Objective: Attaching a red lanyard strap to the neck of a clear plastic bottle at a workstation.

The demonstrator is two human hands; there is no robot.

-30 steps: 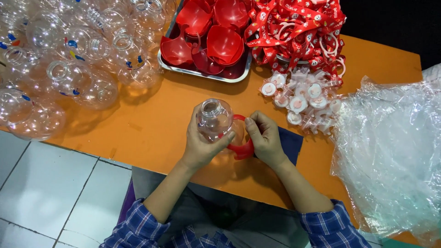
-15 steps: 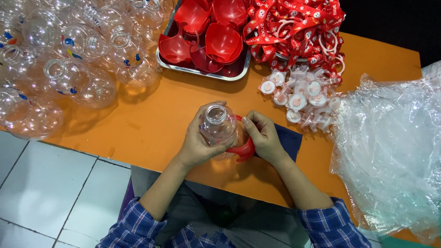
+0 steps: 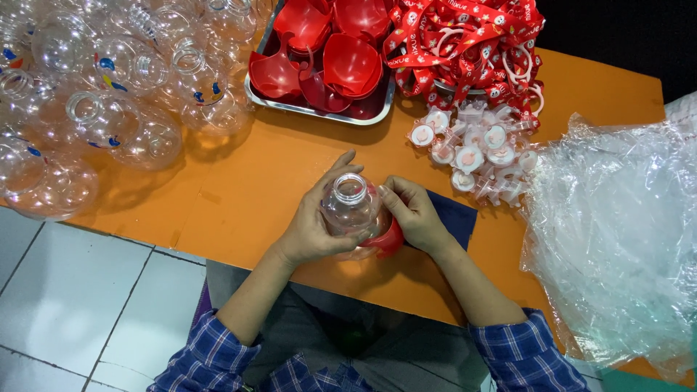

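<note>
A clear plastic bottle (image 3: 351, 207) with an open round neck stands between my hands over the orange table (image 3: 239, 174). My left hand (image 3: 314, 221) wraps around its left side. My right hand (image 3: 416, 212) presses a red plastic base piece (image 3: 387, 239) against the bottle's lower right side; most of that red piece is hidden by my fingers.
A heap of clear bottles (image 3: 109, 94) fills the far left. A metal tray (image 3: 319, 112) holds red base pieces (image 3: 341, 62). Red printed straps (image 3: 465, 40) lie far right of it, white caps (image 3: 468, 149) below them, crumpled clear plastic bags (image 3: 624, 232) at right.
The bottle and both hands have shifted slightly toward me and the red piece sits closer under the bottle; the grip stays the same.
</note>
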